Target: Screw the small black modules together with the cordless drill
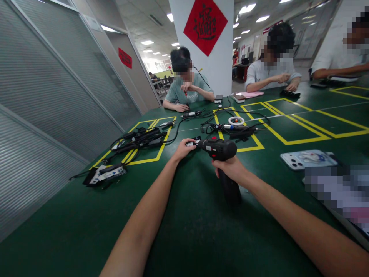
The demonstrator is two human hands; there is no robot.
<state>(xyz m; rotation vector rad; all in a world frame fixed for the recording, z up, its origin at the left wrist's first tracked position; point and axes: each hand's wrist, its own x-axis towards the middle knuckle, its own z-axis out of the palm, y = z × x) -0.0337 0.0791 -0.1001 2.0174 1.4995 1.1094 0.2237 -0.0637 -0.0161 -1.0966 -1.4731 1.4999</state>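
Observation:
A black cordless drill with red buttons is gripped in my right hand, its fingers wrapped round the handle. The drill's chuck points left, towards my left hand. The fingers of that hand close on a small white piece, right by the drill's tip; its kind is too small to make out. Just behind the tip, a small dark flat piece lies on the table. Whether the bit touches the white piece I cannot tell.
The green table carries yellow tape outlines. Tangled black cables and a black-and-white packet lie left. A white ring and more cables sit beyond the drill. A phone lies right. Several people sit opposite.

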